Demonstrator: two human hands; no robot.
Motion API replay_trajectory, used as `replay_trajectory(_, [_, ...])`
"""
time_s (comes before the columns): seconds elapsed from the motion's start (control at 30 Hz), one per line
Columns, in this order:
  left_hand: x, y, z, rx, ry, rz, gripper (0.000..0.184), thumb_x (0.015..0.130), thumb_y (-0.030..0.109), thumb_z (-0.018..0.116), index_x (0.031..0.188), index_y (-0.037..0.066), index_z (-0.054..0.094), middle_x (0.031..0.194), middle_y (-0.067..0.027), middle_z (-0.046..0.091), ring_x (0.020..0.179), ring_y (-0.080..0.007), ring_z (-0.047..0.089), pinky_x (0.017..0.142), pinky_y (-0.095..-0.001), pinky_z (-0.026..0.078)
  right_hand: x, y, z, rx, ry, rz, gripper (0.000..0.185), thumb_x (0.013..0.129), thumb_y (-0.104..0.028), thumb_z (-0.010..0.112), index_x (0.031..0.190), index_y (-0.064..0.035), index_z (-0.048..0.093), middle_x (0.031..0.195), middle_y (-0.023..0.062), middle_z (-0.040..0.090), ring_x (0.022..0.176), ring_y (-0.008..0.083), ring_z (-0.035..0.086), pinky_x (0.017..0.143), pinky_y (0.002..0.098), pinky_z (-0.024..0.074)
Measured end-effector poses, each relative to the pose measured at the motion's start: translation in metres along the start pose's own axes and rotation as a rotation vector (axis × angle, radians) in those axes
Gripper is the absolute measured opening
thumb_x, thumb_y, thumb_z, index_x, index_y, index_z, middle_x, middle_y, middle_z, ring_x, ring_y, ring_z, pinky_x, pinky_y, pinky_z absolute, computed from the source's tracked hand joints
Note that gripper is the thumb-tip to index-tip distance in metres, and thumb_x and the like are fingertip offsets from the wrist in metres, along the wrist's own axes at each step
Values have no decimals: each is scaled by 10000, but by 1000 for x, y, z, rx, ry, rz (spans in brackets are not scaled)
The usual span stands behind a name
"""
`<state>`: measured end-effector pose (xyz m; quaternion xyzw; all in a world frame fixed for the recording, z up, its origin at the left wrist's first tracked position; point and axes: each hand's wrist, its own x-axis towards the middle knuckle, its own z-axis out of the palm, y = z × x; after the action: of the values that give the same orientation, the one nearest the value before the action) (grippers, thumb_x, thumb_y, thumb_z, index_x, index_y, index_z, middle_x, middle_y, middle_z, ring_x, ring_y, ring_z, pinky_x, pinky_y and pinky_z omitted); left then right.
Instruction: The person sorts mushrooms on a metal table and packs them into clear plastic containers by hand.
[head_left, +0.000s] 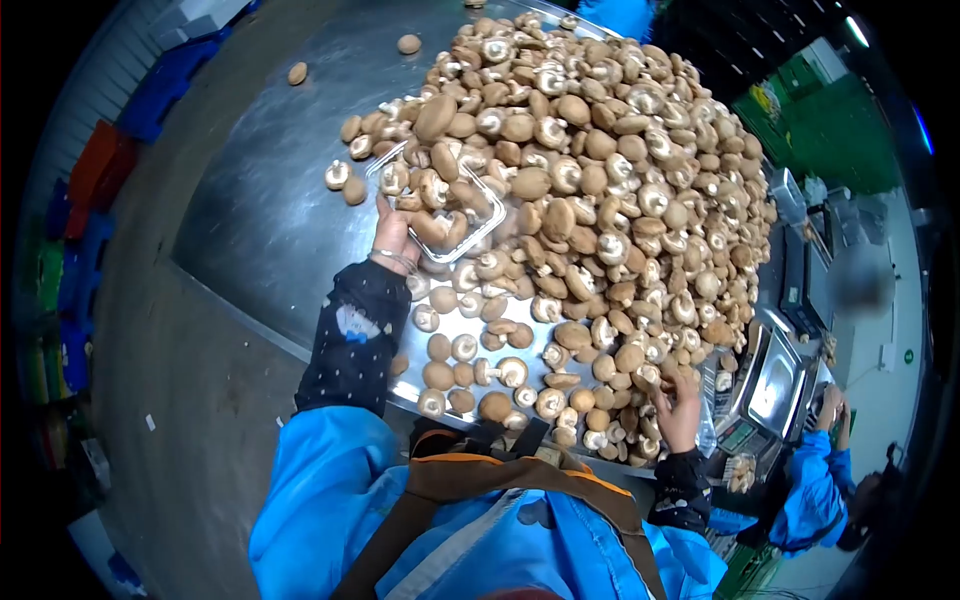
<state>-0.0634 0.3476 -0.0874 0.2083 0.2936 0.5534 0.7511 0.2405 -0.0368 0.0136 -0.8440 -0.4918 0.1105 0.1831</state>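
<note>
The wearer has on a brown apron (440, 487) with orange trim over a blue smock (330, 480); the black, pale-dotted left sleeve (350, 330) bears a white-and-blue printed motif, too indistinct to make out.

The right hand (680, 412) reaches the near right edge of a large shiitake pile (620, 190), fingers bent against the mushrooms; whether they pinch one cannot be told. The left hand (394, 238) grips the near left edge of a clear plastic tray (468, 244), thumb along its side. Several shiitake lie in the tray, which is held at the pile's left flank, over other mushrooms.

All this is on a stainless-steel table (290, 170), scuffed and glossy, with single shiitake scattered toward its far left. Just beyond the right hand stands a weighing scale (775, 385); the characters on its greenish display (738, 437) are too small to read. Past it, a co-worker in blue (805, 495) has both hands together.

Farther out, grey floor (180, 350) runs to red (103, 165) and blue crates (165, 90) on the left. At right, a pale wall (900, 310) carries a round green sign (908, 356), its marking illegible, and a strip light (857, 32) glows above.
</note>
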Motion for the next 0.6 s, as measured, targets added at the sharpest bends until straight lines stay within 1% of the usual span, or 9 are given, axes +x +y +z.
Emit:
replay_trajectory(0.17, [-67, -27, 72, 26, -22, -119, 881, 606, -205, 373, 1376, 204, 240, 1197, -114, 446, 1048, -287, 519, 698, -350, 551, 14, -25, 18, 430, -153, 102, 353, 797, -49, 666, 1135, -13, 569, 1004, 76, 616, 839, 135, 612, 715, 260, 501])
replay_trajectory(0.23, [-84, -61, 88, -13, -119, -213, 801, 643, -201, 394, 1333, 194, 301, 1148, -92, 468, 949, -247, 548, 639, -321, 544, 23, -35, 19, 955, -310, 173, 558, 846, -71, 643, 1335, -18, 380, 1156, 107, 557, 952, 161, 592, 820, 280, 497])
replay_trajectory(0.3, [-105, -98, 109, -65, -143, -330, 685, 673, -192, 415, 1265, 149, 366, 1094, -81, 489, 881, -209, 561, 606, -305, 535, 26, -32, 14, 1215, -445, 192, 736, 893, -97, 594, 1455, -88, 119, 1316, 179, 455, 1098, 251, 561, 865, 320, 493])
replay_trajectory(0.33, [-121, -118, 127, -88, -156, -377, 649, 680, -190, 420, 1245, 127, 386, 1084, -82, 495, 875, -203, 563, 602, -305, 533, 27, -34, 0, 1265, -488, 253, 755, 902, -163, 593, 1462, -105, 90, 1335, 187, 431, 1092, 271, 562, 868, 345, 496])
replay_trajectory(0.37, [-143, -134, 154, -100, -151, -391, 601, 684, -192, 419, 1217, 86, 421, 1071, -78, 514, 876, -201, 566, 622, -297, 532, 24, -27, -8, 1369, -471, 306, 745, 920, -236, 568, 1464, -118, 74, 1343, 188, 421, 1087, 286, 564, 865, 372, 501])
replay_trajectory(0.4, [-153, -162, 161, -95, -264, -362, 582, 683, -193, 420, 1204, 66, 438, 1075, -73, 529, 904, -210, 569, 669, -313, 538, 22, -19, -23, 1489, -432, 363, 699, 947, -255, 515, 1463, -118, 65, 1352, 184, 411, 1092, 288, 560, 855, 387, 511])
replay_trajectory(0.47, [-203, -189, 218, -91, -256, -467, 578, 684, -192, 426, 1203, 61, 445, 1094, -76, 535, 955, -228, 567, 727, -333, 536, 11, 22, -42, 1683, -297, 329, 654, 967, -255, 471, 1461, -111, 67, 1360, 174, 400, 1105, 279, 553, 825, 380, 531])
replay_trajectory(0.57, [-255, -281, 266, -81, -333, -483, 590, 703, -179, 445, 1241, 58, 387, 1125, -94, 528, 1006, -246, 557, 787, -360, 524, -11, 96, -80, 1515, -10, 360, 628, 978, -239, 443, 1459, -100, 64, 1359, 166, 400, 1124, 270, 542, 804, 373, 546])
replay_trajectory(0.6, [-275, -304, 288, -57, -349, -504, 596, 706, -177, 450, 1248, 58, 375, 1129, -96, 527, 1013, -247, 555, 800, -362, 520, -19, 137, -82, 1502, 64, 360, 628, 962, -265, 476, 1454, -156, 101, 1278, 131, 489, 1014, 239, 602, 714, 325, 549])
